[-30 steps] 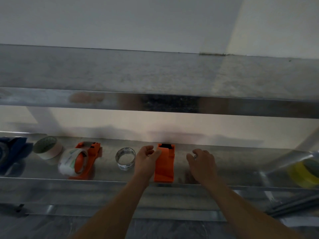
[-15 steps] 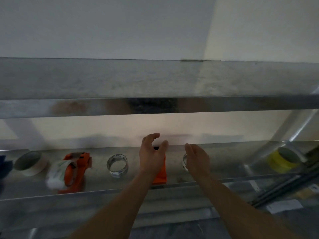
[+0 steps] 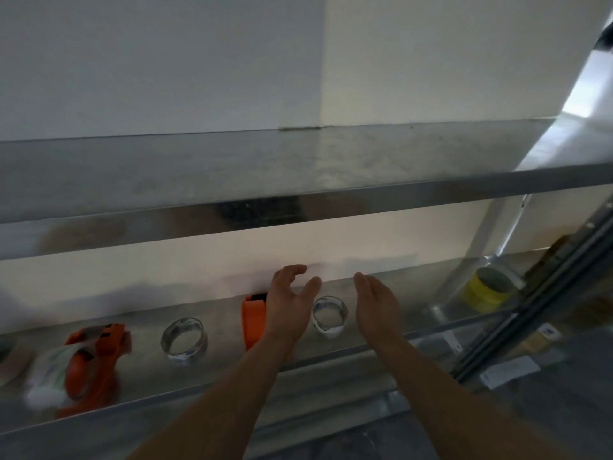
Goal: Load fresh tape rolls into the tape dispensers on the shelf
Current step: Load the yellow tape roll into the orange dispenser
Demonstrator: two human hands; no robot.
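Forearms: both of ours rise bare from the bottom edge toward the lower shelf.
Shelf lip [image 3: 331, 355]: this metal front edge runs just in front of the empty orange tape dispenser [image 3: 252, 322], which we take as our marker.
Loaded dispenser [image 3: 99, 353]: it lies well to the left of the marker, close to the lip. It is orange, blurred, and carries a printed white roll [image 3: 48, 373].
Beige roll [image 3: 8, 358]: it sits farther left than the loaded dispenser and is cut off by the frame edge.
Second clear tape roll [image 3: 184, 340]: it lies on the shelf left of the marker, apart from it.
Left hand [image 3: 288, 305]: it covers the marker's right side, fingers spread and loosely curved, thumb out, grasping nothing. We cannot tell whether the wrist touches the dispenser.
Clear tape roll [image 3: 329, 315]: it lies just right of the marker, between our two hands.
Right hand [image 3: 376, 303]: it is right of the marker, past the clear roll. Its fingers are straight and together, its palm faces the left hand, and it is released and empty.
Yellow tape roll [image 3: 487, 288]: it sits far right of the marker, beside the shelf upright [image 3: 477, 247].
Back wall [image 3: 199, 263]: it is pale, directly behind the marker.
Upper shelf [image 3: 298, 167]: this bare metal shelf hangs above the marker.
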